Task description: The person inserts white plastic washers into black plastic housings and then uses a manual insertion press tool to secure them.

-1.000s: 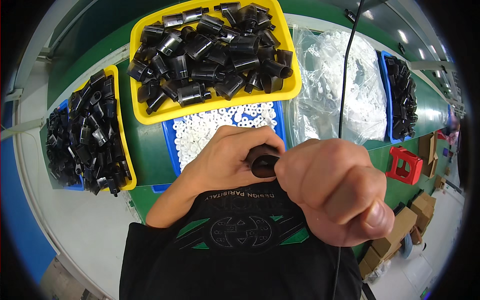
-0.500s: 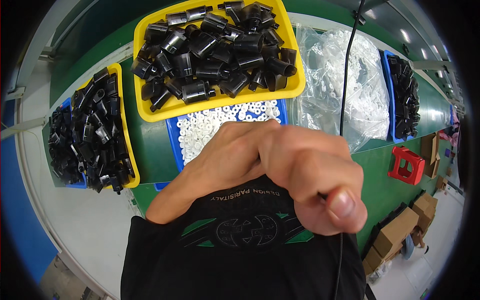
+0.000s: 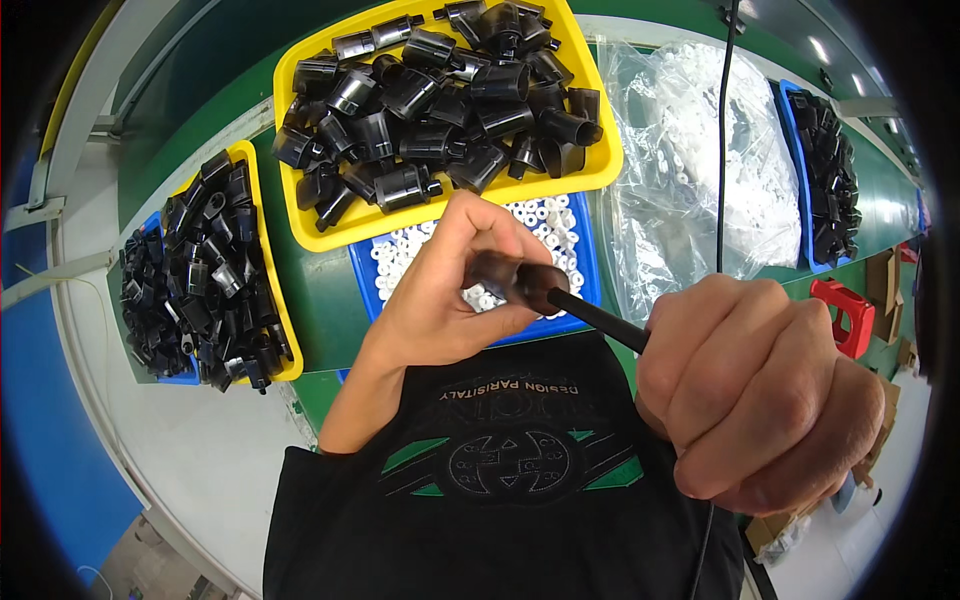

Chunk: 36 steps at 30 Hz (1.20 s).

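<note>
My left hand (image 3: 425, 300) curls round a dark, hollow plastic cylinder (image 3: 492, 272) with its open mouth turned toward the right. In my right hand (image 3: 765, 395) is a black rod-shaped tool (image 3: 605, 325), gripped in a fist. The rod's thin end reaches the cylinder's mouth; how deep it sits inside I cannot tell. Behind my left hand lies a blue tray (image 3: 592, 297) of small white rings (image 3: 400, 252). A yellow tray (image 3: 318, 238) heaped with similar black cylinders (image 3: 410, 95) stands just beyond, overlapping the blue one.
At left, another yellow tray (image 3: 292, 350) and a blue tray (image 3: 178, 378) hold more black parts. A clear bag (image 3: 700, 170) of white rings lies right of centre, crossed by a hanging black cable (image 3: 724, 130). Farther right are a blue tray (image 3: 797, 190) and a red stool (image 3: 848, 315).
My right hand has moved right, bringing the rod into sight. My left hand has turned, showing the cylinder that was hidden before. The whole view has shifted slightly.
</note>
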Motion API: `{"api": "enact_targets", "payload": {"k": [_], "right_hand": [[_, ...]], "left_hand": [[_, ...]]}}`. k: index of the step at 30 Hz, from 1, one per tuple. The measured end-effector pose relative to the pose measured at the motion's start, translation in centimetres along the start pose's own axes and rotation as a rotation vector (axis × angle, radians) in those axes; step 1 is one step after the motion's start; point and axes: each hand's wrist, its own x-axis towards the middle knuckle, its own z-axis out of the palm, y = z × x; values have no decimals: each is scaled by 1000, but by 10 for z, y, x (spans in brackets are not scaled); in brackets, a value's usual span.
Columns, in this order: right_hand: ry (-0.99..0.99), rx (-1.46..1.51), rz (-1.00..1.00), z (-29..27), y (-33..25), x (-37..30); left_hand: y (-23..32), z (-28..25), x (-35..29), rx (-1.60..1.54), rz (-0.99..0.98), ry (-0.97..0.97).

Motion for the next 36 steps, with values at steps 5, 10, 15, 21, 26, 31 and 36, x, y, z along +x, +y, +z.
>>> {"api": "enact_targets", "payload": {"k": [5, 10, 15, 21, 26, 31, 36], "right_hand": [[97, 20, 20, 7, 8, 0], [91, -112, 24, 15, 8, 3], [85, -154, 113, 17, 7, 7], [54, -189, 239, 18, 2, 11], [68, -212, 139, 18, 6, 2], [69, -141, 84, 15, 16, 0], [100, -106, 15, 13, 28, -7]], "left_hand": [[16, 11, 7, -57, -44, 33], [13, 12, 8, -58, 74, 3], [25, 20, 7, -135, 26, 30], [24, 19, 6, -146, 14, 20], [20, 20, 5, -74, 83, 39], [20, 23, 7, 107, 227, 71], [31, 22, 13, 187, 264, 42]]}}
